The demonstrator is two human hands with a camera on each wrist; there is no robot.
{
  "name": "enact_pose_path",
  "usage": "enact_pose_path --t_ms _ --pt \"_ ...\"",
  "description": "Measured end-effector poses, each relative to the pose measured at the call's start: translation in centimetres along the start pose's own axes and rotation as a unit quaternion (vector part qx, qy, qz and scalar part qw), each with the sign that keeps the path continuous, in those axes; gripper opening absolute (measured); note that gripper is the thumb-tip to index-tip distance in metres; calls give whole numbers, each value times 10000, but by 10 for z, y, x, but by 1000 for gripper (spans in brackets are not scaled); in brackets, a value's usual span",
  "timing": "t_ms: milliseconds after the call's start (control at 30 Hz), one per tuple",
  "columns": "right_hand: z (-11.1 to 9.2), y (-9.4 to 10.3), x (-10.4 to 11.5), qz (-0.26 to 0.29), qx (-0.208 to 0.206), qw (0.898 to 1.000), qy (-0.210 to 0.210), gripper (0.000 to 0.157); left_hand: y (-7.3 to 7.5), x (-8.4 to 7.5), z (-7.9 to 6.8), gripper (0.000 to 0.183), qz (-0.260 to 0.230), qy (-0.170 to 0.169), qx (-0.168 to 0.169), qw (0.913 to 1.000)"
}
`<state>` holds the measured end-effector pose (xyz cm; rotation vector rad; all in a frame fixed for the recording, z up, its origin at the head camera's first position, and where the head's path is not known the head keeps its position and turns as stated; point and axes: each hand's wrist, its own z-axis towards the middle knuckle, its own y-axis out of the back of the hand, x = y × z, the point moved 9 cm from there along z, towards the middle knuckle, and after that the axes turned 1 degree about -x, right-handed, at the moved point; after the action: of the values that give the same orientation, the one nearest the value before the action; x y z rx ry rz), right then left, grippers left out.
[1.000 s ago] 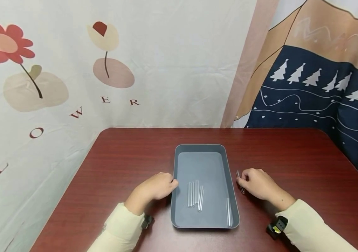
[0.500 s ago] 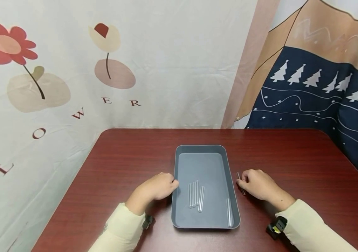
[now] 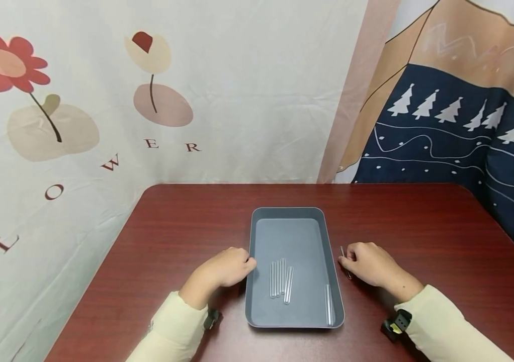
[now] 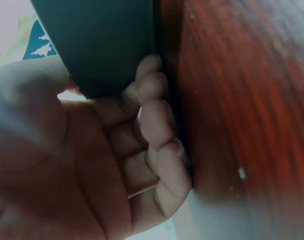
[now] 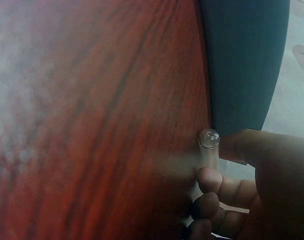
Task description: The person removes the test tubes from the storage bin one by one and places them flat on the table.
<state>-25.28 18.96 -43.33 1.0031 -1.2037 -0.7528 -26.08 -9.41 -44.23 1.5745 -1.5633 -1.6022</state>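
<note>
Background: pale wall cloth (image 3: 257,95) with flower prints beyond both hands; dark blue cloth (image 3: 433,133) with white trees beyond the right hand's side. Reddish-brown wood-grain surface (image 3: 184,226) beneath the hands.

Left hand (image 3: 223,269): gripping the side wall of a grey tray (image 3: 288,236), thumb at the rim, curled fingers along the outside. Right hand (image 3: 370,262): pinching a clear tube (image 5: 210,139), rounded end visible, outside the tray and just beside its wall.

Tray sits between the hands. Inside, nearer the left hand: four clear tubes (image 3: 277,279), clustered, one slanted. Single clear tube (image 3: 329,304) along the wall on the right hand's side.

Change vs. earlier frames: none clear in hands, tray or tubes; head view shifted slightly.

Writing: dark red letters (image 3: 152,144) "L O W E R" on the wall cloth, ahead of the left hand.
</note>
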Motion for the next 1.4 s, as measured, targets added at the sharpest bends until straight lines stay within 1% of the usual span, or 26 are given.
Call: enact_pose_path --t_ms 233,467,800,1400 --pt "0 -2 -1 13 50 10000 -30 36 0 0 -1 36 -12 20 -30 10000" --pt "0 0 0 65 36 10000 -29 36 1 -1 0 36 -35 22 16 10000" --pt "-1 3 1 126 0 9999 -29 35 1 0 0 36 11 39 -18 10000" --pt "-4 7 0 21 -74 10000 14 35 0 1 3 35 90 -8 -108 9999"
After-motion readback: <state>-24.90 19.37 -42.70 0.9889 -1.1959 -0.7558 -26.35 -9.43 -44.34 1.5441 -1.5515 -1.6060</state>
